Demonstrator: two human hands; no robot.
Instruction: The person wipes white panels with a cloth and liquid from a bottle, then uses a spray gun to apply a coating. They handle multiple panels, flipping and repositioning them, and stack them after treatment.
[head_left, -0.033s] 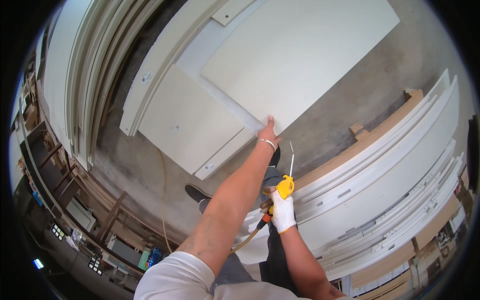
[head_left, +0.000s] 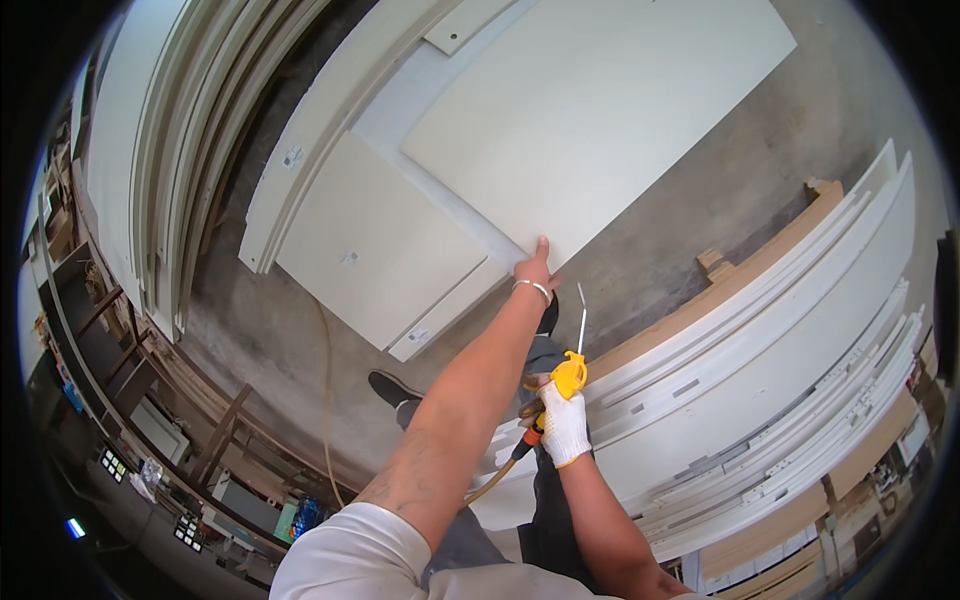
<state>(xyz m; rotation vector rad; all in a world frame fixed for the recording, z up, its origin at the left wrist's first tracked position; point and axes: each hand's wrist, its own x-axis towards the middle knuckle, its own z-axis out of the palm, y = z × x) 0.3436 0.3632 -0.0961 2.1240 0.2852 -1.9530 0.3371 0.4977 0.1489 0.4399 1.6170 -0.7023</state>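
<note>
My left hand (head_left: 537, 268), bare with a bracelet at the wrist, grips the near corner of a large white panel (head_left: 610, 110). Its thumb lies on the top face and the other fingers go over the edge, partly hidden. The panel rests on a stack of white boards. In a white glove, my right hand (head_left: 566, 425) is closed around a yellow air blow gun (head_left: 570, 374) with a thin bent metal nozzle pointing up and away. An orange coupling (head_left: 533, 437) joins the gun to a hose (head_left: 487, 487) that runs down past my legs.
Beside the large panel lie a labelled white panel (head_left: 385, 245) and a narrow white strip (head_left: 450, 308). Stacked long boards (head_left: 170, 120) stand at the left. More white boards (head_left: 760, 370) fill the right side. A thin hose (head_left: 327, 400) crosses the concrete floor near my shoe (head_left: 393, 386).
</note>
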